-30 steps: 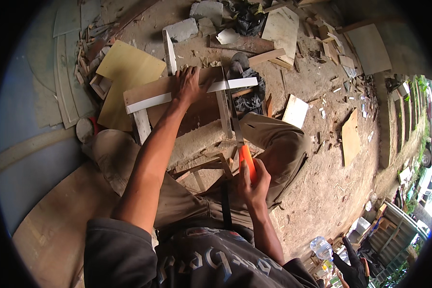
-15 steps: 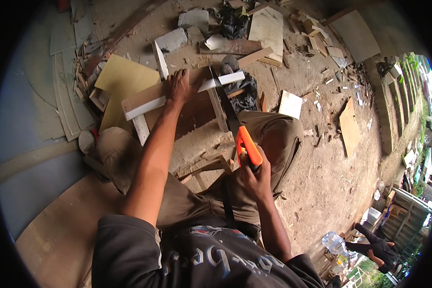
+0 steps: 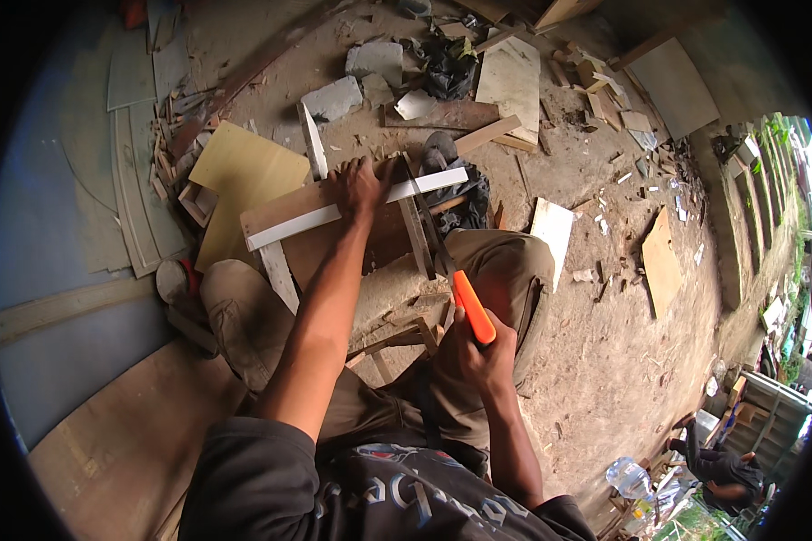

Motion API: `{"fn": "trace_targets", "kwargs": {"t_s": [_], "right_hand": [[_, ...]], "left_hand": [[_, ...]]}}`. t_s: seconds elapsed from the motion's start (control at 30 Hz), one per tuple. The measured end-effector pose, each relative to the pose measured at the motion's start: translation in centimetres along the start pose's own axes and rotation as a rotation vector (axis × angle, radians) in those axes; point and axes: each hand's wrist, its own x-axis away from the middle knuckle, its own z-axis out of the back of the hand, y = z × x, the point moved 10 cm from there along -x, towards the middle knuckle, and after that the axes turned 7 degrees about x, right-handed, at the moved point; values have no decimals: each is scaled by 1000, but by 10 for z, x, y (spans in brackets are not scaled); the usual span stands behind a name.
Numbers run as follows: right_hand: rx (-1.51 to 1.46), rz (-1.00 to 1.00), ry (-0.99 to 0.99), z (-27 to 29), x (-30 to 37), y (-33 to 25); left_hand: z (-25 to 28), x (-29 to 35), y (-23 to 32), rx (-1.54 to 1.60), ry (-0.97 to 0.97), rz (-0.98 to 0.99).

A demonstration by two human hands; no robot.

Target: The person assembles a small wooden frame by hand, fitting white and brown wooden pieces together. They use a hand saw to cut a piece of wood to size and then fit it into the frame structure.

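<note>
Soft daylight, brightest at right; fisheye-bent edges, perhaps slightly blurred.

Bare dirt floor (image 3: 604, 361) lies under daylight, strewn with wood offcuts (image 3: 660, 263), grey concrete chunks (image 3: 334, 97) and a yellow board (image 3: 244, 171). Plywood sheets (image 3: 108, 451) lie at left; green plants (image 3: 789, 153) edge the right.

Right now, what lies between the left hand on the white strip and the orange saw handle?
In the head view, the saw blade and a cross slat lie between left hand and handle.
</note>
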Motion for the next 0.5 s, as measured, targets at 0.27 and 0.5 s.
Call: {"fn": "trace_targets", "kwargs": {"t_s": [0.27, 0.5], "right_hand": [[106, -66, -94, -2, -5, -11], [118, -15, -72, -5, -4, -7]], "left_hand": [[17, 2, 6, 31, -39, 38], [25, 1, 8, 101, 38, 19]]}}
